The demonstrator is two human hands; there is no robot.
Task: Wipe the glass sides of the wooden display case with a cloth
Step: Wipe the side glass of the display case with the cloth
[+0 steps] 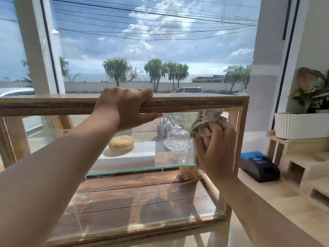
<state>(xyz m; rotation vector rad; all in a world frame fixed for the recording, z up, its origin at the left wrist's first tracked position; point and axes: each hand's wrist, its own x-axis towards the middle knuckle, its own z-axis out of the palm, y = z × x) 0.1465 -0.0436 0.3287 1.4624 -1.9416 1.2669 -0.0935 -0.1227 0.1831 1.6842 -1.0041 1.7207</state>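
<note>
Two bare hands worked the rustic wooden glass-sided display case (195, 104): the left hand (122, 107) gripped its top rail, and the right hand (217, 150) pressed a bunched beige cloth (203, 131) against the right-hand glass. The panes looked fragile; bracing by the wood seemed wisest.

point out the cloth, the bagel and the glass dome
cloth (204, 134), head view, bunched middle above the right hand
bagel (121, 142), head view, seeded top
glass dome (178, 136), head view, clear side wall
</note>
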